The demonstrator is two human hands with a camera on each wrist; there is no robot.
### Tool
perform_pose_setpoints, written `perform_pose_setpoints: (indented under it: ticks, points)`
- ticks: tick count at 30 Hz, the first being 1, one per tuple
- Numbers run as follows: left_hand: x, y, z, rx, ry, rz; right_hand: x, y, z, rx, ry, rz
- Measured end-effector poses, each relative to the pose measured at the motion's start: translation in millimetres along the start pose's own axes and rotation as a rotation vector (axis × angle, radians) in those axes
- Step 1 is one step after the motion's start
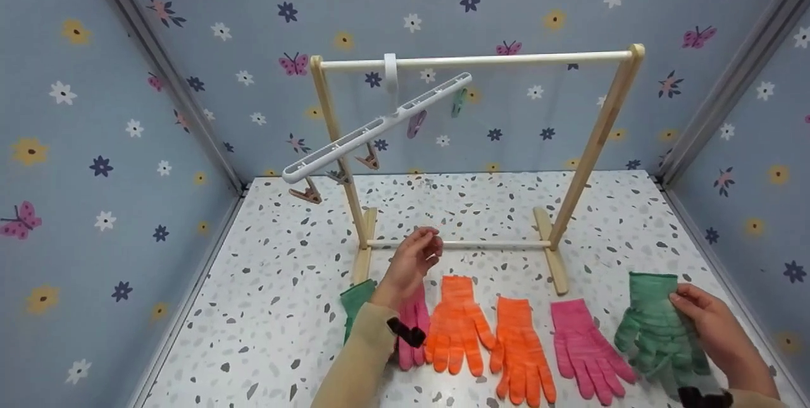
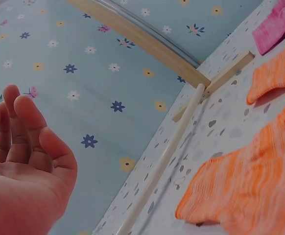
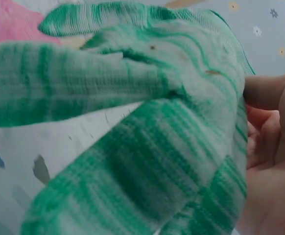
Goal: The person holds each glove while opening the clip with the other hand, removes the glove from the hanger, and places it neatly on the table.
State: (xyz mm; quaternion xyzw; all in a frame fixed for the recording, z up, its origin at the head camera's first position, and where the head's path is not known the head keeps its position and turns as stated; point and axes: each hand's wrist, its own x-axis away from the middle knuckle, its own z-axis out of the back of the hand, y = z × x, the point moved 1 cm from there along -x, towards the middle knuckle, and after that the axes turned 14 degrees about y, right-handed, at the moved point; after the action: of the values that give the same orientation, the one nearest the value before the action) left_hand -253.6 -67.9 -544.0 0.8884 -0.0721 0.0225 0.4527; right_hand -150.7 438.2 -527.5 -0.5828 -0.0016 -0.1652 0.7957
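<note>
My right hand pinches a green knit glove at the side of its cuff, at the far right. In the right wrist view the streaked green glove hangs limp, its fingers spread to the left. My left hand is in the air before the rack's lower bar, over the left gloves. Its fingers bend loosely around nothing, as the left wrist view also shows. A pink glove and another green glove lie partly hidden under my left arm. Two orange gloves and a pink glove lie between my hands.
A wooden rack with a white top bar stands behind the gloves. From it hangs a white hanger, angled toward the left front, with several clothespins below it. Flower-patterned walls enclose the speckled table.
</note>
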Motion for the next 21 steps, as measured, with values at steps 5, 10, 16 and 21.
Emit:
perform_pose_setpoints:
  ticks: [5, 10, 16, 21]
  points:
    - [21.0, 8.5, 28.8, -0.019, 0.043, -0.025, -9.2, 10, 4, 0.146, -0.148, -0.004]
    - [41.1, 15.1, 45.1, -0.07, 0.075, -0.034, -11.1, 28, 5, 0.316, -0.229, 0.009]
    - [63.4, 19.2, 55.2, -0.144, 0.136, -0.059, -15.5, 36, -2, 0.429, -0.186, 0.068]
    - [81.4, 16.7, 61.0, -0.25, 0.167, -0.054, -18.8, 33, -6, 0.522, -0.07, 0.131]
